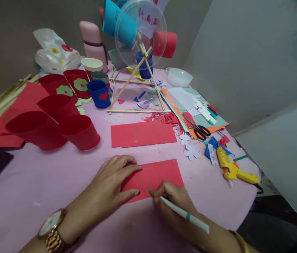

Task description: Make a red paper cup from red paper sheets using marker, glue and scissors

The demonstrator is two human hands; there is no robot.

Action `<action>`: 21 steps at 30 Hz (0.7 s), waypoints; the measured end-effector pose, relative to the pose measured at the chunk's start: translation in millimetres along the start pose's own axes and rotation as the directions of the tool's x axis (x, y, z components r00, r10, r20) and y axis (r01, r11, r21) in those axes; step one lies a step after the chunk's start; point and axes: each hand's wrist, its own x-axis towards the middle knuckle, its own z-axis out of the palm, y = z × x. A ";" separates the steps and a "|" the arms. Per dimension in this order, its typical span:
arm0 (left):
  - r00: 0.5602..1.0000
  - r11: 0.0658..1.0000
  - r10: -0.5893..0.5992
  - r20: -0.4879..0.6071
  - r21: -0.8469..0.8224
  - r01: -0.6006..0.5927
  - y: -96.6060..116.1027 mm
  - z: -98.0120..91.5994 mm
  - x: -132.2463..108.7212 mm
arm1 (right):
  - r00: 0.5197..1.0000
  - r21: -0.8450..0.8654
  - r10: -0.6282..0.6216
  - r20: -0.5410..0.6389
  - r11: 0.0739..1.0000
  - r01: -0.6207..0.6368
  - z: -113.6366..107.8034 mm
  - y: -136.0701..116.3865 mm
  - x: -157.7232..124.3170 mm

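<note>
A red paper rectangle lies near the table's front, with faint drawn lines on it. My left hand rests on its left end, fingers and thumb spread apart. In my right hand is a white marker pen with a green band, its green tip touching the paper near the lower edge. Just behind lies a second piece of red paper. White flower cutouts sit to the right of both pieces.
Red paper cups and a blue cup stand at left. Behind is a stick-framed wheel carrying coloured cups. Scissors, several markers and a yellow glue gun lie at right. Paper scraps are scattered centrally.
</note>
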 end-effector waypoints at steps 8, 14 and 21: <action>1.000 1.000 0.006 -0.003 0.006 -0.006 -2.1 1.6 -0.6 | 0.999 -0.005 0.012 -0.044 1.000 -0.012 0.1 1.2 -0.2; 1.000 1.000 -0.002 0.002 0.005 0.002 -1.5 0.7 0.0 | 0.998 0.028 0.044 -0.042 0.999 -0.043 -1.0 2.4 -1.1; 1.000 1.000 -0.005 -0.009 -0.005 0.005 -0.5 1.1 0.4 | 0.992 0.058 0.119 -0.039 0.991 -0.117 -0.4 -0.1 -1.3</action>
